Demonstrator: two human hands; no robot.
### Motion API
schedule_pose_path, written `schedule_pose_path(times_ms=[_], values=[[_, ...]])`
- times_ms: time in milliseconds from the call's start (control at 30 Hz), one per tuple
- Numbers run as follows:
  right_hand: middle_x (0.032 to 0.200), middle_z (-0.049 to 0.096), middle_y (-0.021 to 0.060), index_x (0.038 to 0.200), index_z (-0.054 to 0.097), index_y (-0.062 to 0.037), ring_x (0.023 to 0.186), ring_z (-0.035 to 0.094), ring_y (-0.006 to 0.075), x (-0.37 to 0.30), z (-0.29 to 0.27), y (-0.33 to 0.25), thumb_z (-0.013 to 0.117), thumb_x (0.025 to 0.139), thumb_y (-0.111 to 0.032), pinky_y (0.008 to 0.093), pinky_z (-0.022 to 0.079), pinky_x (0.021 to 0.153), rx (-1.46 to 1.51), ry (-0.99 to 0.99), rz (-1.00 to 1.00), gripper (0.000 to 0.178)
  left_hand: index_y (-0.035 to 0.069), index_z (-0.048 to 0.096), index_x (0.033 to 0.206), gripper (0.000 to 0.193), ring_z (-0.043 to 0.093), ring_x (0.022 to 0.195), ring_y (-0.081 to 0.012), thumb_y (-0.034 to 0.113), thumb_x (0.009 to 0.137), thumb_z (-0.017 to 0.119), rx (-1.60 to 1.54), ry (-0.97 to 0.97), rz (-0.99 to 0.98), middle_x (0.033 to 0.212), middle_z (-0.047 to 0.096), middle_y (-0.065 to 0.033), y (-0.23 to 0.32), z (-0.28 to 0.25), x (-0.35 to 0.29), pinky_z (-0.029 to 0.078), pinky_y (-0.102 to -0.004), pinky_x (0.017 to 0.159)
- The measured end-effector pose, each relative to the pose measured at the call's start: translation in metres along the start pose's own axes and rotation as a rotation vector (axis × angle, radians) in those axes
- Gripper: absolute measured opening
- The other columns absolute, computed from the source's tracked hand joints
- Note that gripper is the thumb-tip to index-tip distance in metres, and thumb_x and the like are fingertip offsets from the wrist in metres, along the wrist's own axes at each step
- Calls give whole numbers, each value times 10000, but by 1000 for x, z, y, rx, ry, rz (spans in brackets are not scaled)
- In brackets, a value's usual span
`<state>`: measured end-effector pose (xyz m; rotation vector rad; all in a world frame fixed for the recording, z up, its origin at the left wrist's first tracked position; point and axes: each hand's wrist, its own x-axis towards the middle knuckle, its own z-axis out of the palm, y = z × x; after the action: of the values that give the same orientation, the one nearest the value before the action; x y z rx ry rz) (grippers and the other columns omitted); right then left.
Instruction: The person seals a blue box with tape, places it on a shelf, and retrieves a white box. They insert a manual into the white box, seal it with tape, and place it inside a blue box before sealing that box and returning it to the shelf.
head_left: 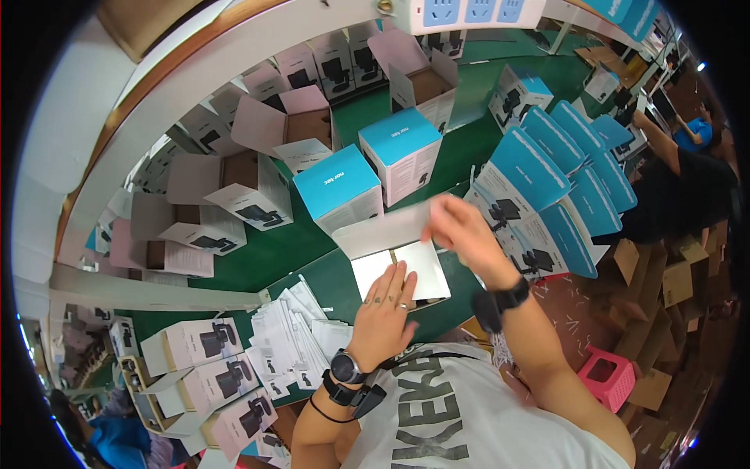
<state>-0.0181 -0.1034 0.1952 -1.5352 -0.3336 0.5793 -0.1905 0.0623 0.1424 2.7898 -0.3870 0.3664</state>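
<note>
A white carton stands in front of me on the green bench, its top lid raised on the far side. My left hand lies with outstretched fingers on the carton's white inner flaps, a ring on one finger. At the raised lid's right end, my right hand has its fingers curled in a pinch on the lid's edge. What lies beneath the flaps is hidden. Just beyond the lid are two closed cartons with blue tops, a left one and a right one.
Several open cartons line the far left. A stack of leaflets lies left of my hands. Opened blue-lidded cartons stand on the right, beside a pink stool on the floor. A power strip hangs above. Other people work nearby.
</note>
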Motion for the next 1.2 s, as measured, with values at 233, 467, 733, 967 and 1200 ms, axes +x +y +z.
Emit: schedule_pose_path(times_ms=[233, 467, 733, 967, 1200], values=[[801, 627, 29, 1305, 674, -25, 704, 570, 95, -92, -25, 3, 825, 838, -263, 249, 419, 626, -351, -364, -255, 546, -9, 644, 1301, 460, 655, 1138, -279, 221, 924, 772, -1115, 140, -316, 1247, 690, -173, -17, 13, -40, 505, -395, 992], [825, 642, 55, 1022, 708, -67, 731, 634, 215, -57, 12, -30, 828, 809, -246, 335, 481, 663, -600, -360, -551, 303, 1, 679, 1198, 300, 669, 1034, -189, 85, 921, 760, -1242, 159, -384, 1125, 722, -90, -21, -1, -33, 524, -338, 899], [832, 634, 10, 886, 675, -156, 748, 616, 254, 10, 86, 4, 754, 869, -227, 394, 492, 655, -639, -550, -994, 107, 34, 681, 1180, 282, 685, 1013, -235, 124, 926, 766, -1052, 201, -227, 1118, 720, -85, -27, 2, -35, 535, -353, 887], [933, 657, -4, 896, 682, -144, 824, 656, 233, 1, 58, -7, 775, 855, -240, 381, 497, 637, -780, -700, -864, 140, 47, 696, 1172, 290, 701, 1023, -262, 150, 915, 781, -1231, 123, -303, 1135, 724, -89, -25, 0, -36, 541, -366, 885], [909, 649, 43, 967, 684, -99, 828, 662, 244, -15, 64, -11, 790, 807, -138, 355, 521, 689, -683, -623, -788, 196, 47, 705, 1163, 320, 658, 1191, -287, 172, 888, 812, -1061, 175, -271, 1218, 710, -102, -30, 12, -38, 483, -412, 1045]])
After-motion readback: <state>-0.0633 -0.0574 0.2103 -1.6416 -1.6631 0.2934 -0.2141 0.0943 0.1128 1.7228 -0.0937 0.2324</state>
